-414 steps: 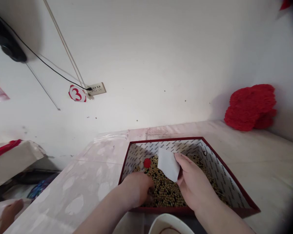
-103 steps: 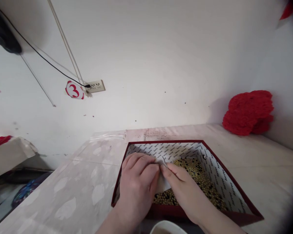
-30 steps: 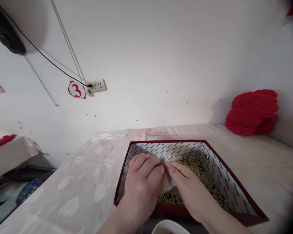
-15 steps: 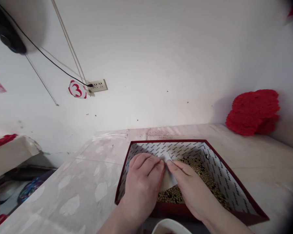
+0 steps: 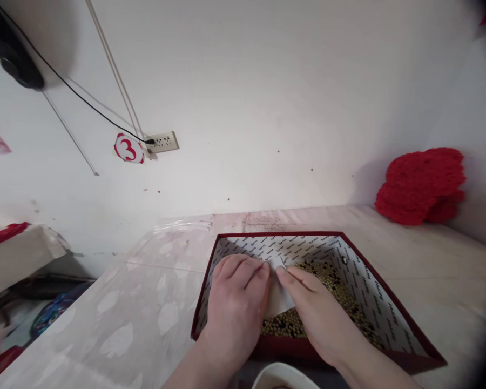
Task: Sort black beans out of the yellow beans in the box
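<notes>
A dark red box (image 5: 383, 308) with white printed lining sits on the table and holds a layer of yellow and dark beans (image 5: 340, 294). Both my hands are inside it. My left hand (image 5: 235, 310) and my right hand (image 5: 308, 310) pinch a small white card (image 5: 278, 300) between their fingertips, standing it on edge in the beans. The card is mostly hidden by my fingers.
A white bowl's rim (image 5: 283, 375) shows at the bottom edge, just in front of the box. A red fluffy bundle (image 5: 423, 183) lies at the back right against the wall. A wall socket (image 5: 162, 142) and a red "3" tag (image 5: 128, 148) are on the wall. Another table (image 5: 20, 254) stands left.
Over the last second my hands have barely moved on the card. Much earlier my right hand alone held the card up and a red round piece lay on the beans.
</notes>
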`<state>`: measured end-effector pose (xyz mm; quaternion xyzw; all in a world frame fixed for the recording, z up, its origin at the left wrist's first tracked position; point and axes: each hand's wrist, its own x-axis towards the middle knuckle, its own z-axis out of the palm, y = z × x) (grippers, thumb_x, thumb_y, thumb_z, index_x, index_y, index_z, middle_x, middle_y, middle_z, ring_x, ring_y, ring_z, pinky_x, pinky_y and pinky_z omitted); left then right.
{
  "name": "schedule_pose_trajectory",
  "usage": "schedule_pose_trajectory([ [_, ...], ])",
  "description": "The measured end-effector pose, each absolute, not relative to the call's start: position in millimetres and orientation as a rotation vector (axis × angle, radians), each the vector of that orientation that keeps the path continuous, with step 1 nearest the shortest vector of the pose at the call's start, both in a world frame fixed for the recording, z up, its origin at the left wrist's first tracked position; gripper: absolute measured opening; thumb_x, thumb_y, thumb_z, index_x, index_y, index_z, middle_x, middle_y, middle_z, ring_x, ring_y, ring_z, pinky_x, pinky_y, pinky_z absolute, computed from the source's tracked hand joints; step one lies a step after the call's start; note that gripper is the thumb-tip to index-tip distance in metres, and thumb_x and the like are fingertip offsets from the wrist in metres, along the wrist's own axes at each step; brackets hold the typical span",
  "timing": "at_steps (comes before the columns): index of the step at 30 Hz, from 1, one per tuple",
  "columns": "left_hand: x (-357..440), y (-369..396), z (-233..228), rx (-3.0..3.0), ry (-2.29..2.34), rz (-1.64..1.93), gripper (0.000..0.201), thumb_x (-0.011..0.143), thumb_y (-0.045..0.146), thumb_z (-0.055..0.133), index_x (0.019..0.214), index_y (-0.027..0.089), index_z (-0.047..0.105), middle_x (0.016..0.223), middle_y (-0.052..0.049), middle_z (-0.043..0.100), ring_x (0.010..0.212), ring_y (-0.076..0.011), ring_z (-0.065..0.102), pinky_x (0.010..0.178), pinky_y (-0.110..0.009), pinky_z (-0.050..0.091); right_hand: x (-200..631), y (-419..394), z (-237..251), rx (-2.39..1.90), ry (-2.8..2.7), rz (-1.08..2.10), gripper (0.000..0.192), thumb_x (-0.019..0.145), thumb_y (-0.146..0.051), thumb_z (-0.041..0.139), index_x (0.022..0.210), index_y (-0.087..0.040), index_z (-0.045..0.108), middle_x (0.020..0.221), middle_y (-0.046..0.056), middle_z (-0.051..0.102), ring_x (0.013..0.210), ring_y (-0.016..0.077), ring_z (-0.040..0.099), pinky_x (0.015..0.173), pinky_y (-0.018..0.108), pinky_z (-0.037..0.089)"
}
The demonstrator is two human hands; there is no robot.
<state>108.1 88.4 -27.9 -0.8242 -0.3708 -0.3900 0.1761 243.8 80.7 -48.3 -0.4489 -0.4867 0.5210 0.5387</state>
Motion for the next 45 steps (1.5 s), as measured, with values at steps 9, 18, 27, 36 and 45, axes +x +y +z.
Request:
schedule_pose_trajectory([
  [9,109.5,85.4,-21.3,-2.488,-1.122,-0.874,0.034,0.082,0.03,0.058,0.114,0.019,0.06,0.117,-0.005,0.063,0.106,-0.0267,0.053,0.096,-0.051,0.042,245.1,84.6,-48.6,-0.962,-0.923,1.381,0.025,0.08,-0.044,0.059,0.092,-0.024,0.068,0.093,0.001,0.068,0.084,0.0172,0.054,0.075,0.028,0.038],
  [18,107.4,86.7,-21.8,-2.498,-1.035,-1.062,0.017,0.084,0.016,0.054,0.097,0.021,0.064,0.106,-0.001,0.065,0.103,-0.0198,0.052,0.098,-0.042,0.039,242.7,83.6,-42.7,-0.893,-0.761,1.47,0.019,0.073,-0.04,0.068,0.083,-0.024,0.07,0.08,-0.001,0.068,0.076,0.0148,0.052,0.065,0.025,0.037],
  [27,105.5,90.9,-21.6,-2.553,-1.162,-1.14,0.012,0.081,0.009,0.054,0.075,0.018,0.06,0.087,-0.003,0.06,0.086,-0.018,0.052,0.077,-0.035,0.046,244.6,83.2,-52.0,-1.034,-0.968,1.325,0.028,0.078,-0.049,0.059,0.087,-0.025,0.069,0.087,0.0,0.068,0.081,0.0184,0.054,0.074,0.03,0.04],
  [36,104.3,94.8,-26.5,-2.418,-1.326,-1.141,0.011,0.079,0.009,0.054,0.075,0.019,0.059,0.089,-0.003,0.057,0.087,-0.0199,0.051,0.078,-0.039,0.046,244.5,84.2,-49.8,-0.959,-0.841,1.436,0.033,0.078,-0.048,0.061,0.102,-0.027,0.066,0.101,0.002,0.067,0.089,0.0196,0.057,0.068,0.029,0.042],
  [45,107.6,89.3,-26.0,-2.427,-1.149,-1.118,0.011,0.081,0.01,0.054,0.078,0.018,0.06,0.093,-0.003,0.06,0.094,-0.0198,0.052,0.084,-0.039,0.045,243.8,85.8,-42.6,-0.739,-0.673,1.611,0.019,0.076,-0.038,0.065,0.091,-0.026,0.07,0.088,0.002,0.069,0.081,0.0181,0.06,0.06,0.028,0.046],
])
